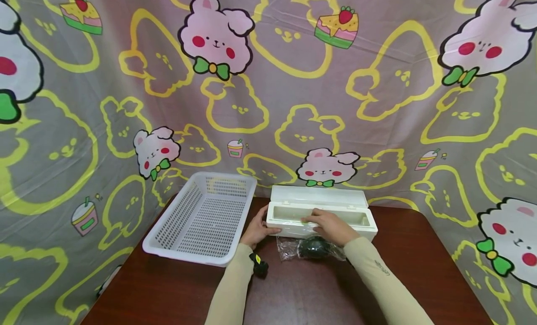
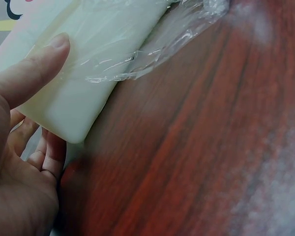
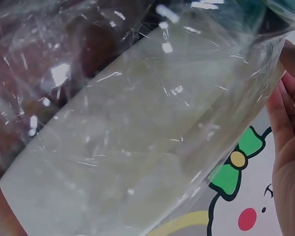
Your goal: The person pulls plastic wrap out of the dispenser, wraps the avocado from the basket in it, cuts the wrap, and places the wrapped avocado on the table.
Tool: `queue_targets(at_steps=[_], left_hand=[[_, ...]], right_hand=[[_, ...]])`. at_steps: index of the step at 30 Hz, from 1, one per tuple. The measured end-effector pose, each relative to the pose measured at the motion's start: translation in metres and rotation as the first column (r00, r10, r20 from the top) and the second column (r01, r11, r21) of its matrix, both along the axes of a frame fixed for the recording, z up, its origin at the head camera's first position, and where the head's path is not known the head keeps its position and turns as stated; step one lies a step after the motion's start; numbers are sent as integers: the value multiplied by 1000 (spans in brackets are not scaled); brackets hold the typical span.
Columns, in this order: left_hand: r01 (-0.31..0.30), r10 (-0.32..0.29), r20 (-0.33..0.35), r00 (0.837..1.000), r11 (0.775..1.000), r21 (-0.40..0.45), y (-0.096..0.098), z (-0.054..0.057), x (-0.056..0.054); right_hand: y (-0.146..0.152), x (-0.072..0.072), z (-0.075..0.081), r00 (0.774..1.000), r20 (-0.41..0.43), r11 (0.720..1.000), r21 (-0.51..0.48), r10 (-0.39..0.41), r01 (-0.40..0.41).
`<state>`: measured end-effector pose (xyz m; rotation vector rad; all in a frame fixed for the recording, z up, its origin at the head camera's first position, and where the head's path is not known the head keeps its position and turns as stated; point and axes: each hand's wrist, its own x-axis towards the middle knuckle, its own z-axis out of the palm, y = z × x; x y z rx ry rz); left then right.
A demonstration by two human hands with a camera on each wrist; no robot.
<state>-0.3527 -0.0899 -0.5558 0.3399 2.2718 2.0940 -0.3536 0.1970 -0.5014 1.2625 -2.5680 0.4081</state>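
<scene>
from where i stand, the patterned cloth (image 1: pixel 289 95) fills the top and both sides of the frame, printed with bunnies, cake slices and lidded cups. below it the dark red-brown table (image 1: pixel 293 297) spreads across the bottom. at centre left lies the white basket (image 1: pixel 184 256), its walls and floor slotted. right of the basket, just below the middle of the frame, is the long white box (image 1: pixel 356 232), its lid (image 1: pixel 319 195) swung up at the back and a narrow trough showing.

the person's left hand (image 1: pixel 257 229) grasps the box's left end, thumb on the near face, fingers behind. the right hand (image 1: pixel 331 226) reaches over the box's front edge, fingers bent at the film; i cannot tell whether they pinch it. clear film (image 1: pixel 286 248) spreads over the box's front and round a dark, rounded thing (image 1: pixel 313 247) on the table, just below the box.

a black device (image 1: pixel 261 268) sits at the left wrist with a yellow label (image 1: pixel 258 259), too small to read. smallest is a dark script-like mark (image 1: pixel 382 268) on the right sleeve, which i can't make out.
</scene>
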Motion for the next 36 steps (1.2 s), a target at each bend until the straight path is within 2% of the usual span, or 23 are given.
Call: queue_targets(at_steps=[15,25,29,36], left_hand=[[11,-11,16,1000,1000,4,0,2,0],[7,-7,11,1000,1000,-3,0,0,0],[7,-7,-2,1000,1000,-7,0,-4,-3],[4,-3,14,1000,1000,-30,-1,-23,-17]], right_hand=[[6,1,1,999,33,1000,-9,-15,16],[12,1,-5,999,37,999,-19,-35,36],[14,2,-5,999,35,999,-23,-34,35],[17,4,-4,999,31,999,-24,-38,39]])
